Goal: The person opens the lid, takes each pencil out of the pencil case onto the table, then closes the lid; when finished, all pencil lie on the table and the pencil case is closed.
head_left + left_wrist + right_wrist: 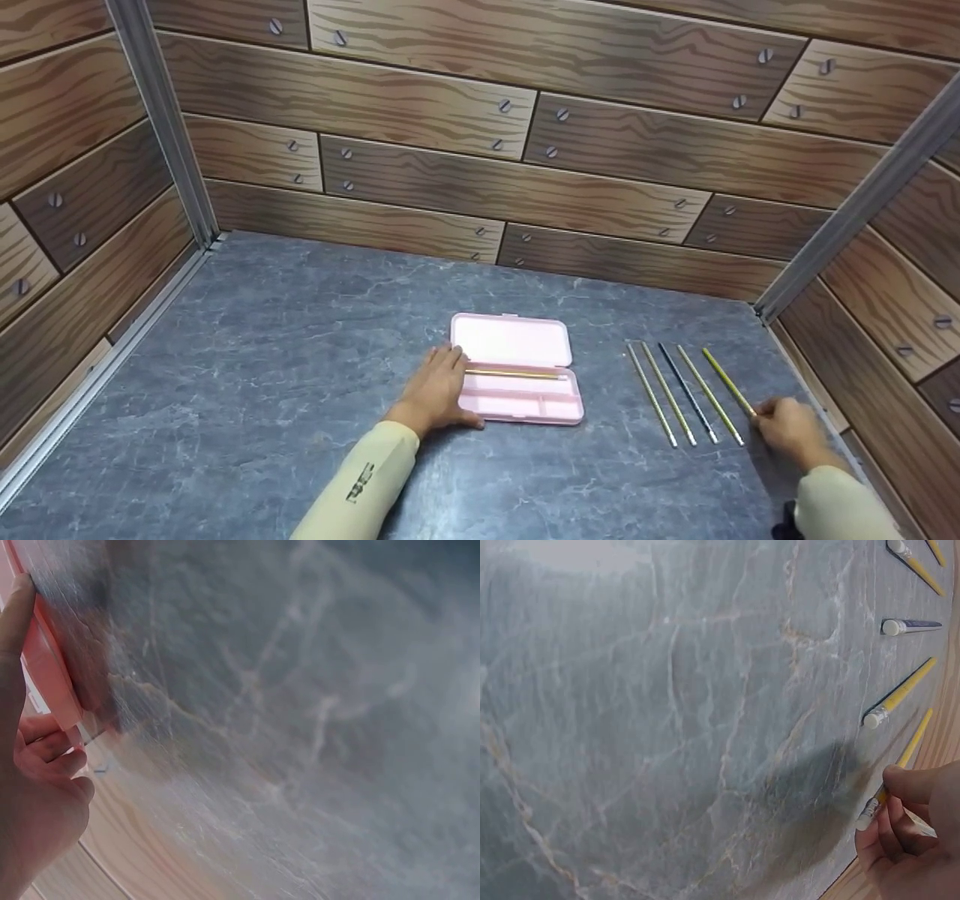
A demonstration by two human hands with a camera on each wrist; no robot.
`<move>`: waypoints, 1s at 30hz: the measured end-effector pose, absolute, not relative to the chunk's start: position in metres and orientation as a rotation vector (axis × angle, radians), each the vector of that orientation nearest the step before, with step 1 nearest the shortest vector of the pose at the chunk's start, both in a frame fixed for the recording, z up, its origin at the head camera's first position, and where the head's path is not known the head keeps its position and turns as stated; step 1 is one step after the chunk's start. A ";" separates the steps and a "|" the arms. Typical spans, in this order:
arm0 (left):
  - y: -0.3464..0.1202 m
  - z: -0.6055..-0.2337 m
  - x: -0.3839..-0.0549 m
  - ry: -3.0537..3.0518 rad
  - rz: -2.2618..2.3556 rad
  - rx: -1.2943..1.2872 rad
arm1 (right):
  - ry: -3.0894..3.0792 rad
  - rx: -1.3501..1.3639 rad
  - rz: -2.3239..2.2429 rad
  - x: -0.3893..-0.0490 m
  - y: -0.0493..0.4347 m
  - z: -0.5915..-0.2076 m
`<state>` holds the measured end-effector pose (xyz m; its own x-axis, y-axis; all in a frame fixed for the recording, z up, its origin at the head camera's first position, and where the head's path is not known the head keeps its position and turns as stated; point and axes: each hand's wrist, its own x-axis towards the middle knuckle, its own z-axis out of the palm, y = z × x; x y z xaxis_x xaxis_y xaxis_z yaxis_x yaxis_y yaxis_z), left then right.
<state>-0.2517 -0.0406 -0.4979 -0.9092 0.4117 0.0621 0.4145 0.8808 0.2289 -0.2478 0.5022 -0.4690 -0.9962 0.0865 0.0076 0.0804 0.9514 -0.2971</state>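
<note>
An open pink pencil case (517, 405) lies in the middle of the table, its lid (511, 340) folded back. One gold-coloured pencil (514, 373) lies in its long upper compartment. My left hand (435, 390) rests on the case's left side, thumb at the front edge and fingers near the hinge. At the right, my right hand (791, 429) pinches a yellow pencil (726, 376) near its eraser end. In the right wrist view this pencil (913, 741) sits between thumb and fingers, with its white eraser (865, 823) sticking out below.
Left of the right hand, several pencils lie in a slanting row, among them a dark one (686, 391) and a yellow one (709, 394). The grey marbled table (300, 337) meets wood-patterned walls (420, 165) at the back and both sides.
</note>
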 end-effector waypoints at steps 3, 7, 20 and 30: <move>-0.041 -0.498 -0.252 -3.034 -0.374 -0.672 | -3.085 -0.136 0.473 -0.247 0.502 -0.470; -0.041 -0.497 -0.253 -3.027 -0.385 -0.674 | -3.060 -0.108 0.468 -0.247 0.501 -0.471; -0.039 -0.496 -0.252 -3.042 -0.410 -0.658 | -3.098 -0.141 0.502 -0.247 0.501 -0.472; -0.041 -0.496 -0.251 -3.020 -0.396 -0.675 | -3.090 -0.088 0.465 -0.248 0.495 -0.471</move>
<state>-0.2508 -0.0407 -0.4963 -0.9061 0.4161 0.0758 0.4216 0.8741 0.2412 -0.2483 0.4949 -0.4706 -0.9983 0.0578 0.0071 0.0531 0.9541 -0.2946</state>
